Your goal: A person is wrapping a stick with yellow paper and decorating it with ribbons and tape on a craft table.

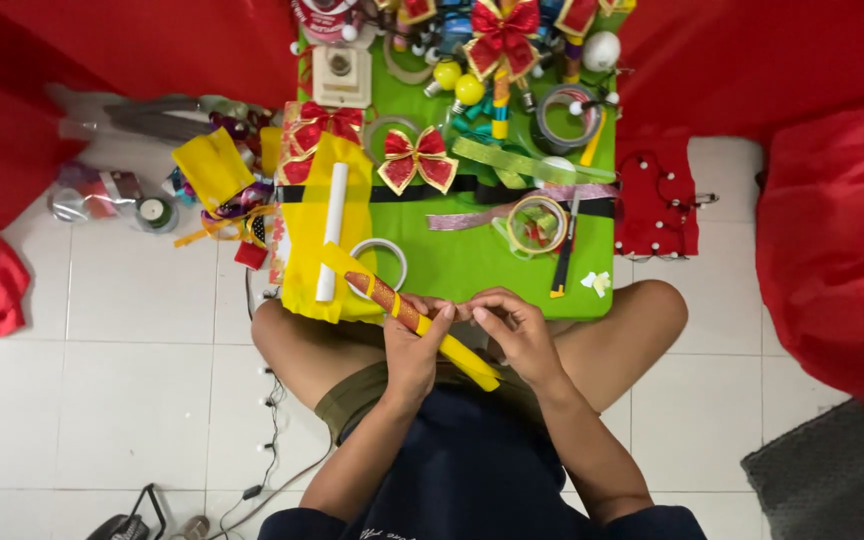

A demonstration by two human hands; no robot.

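My left hand [414, 350] grips a slim stick [382, 294] wound with red patterned ribbon and a yellow strip [464, 358] that trails down toward my lap. My right hand [514, 325] pinches the same stick from the right, fingertips meeting those of the left hand. Both hands hover over my crossed legs at the near edge of a low green table [462, 262]. Just beyond the stick lie a white tape roll [383, 251], a white paper tube [332, 228] and a sheet of yellow fabric [304, 260].
The green table carries red-and-gold bows [418, 159], ribbon rolls [537, 224], a black-handled tool [564, 255], yellow bulbs [458, 82] and a grey tape ring [564, 117]. Red cloth [832, 230] drapes both sides. Cables [274, 400] trail on the white tiled floor at left.
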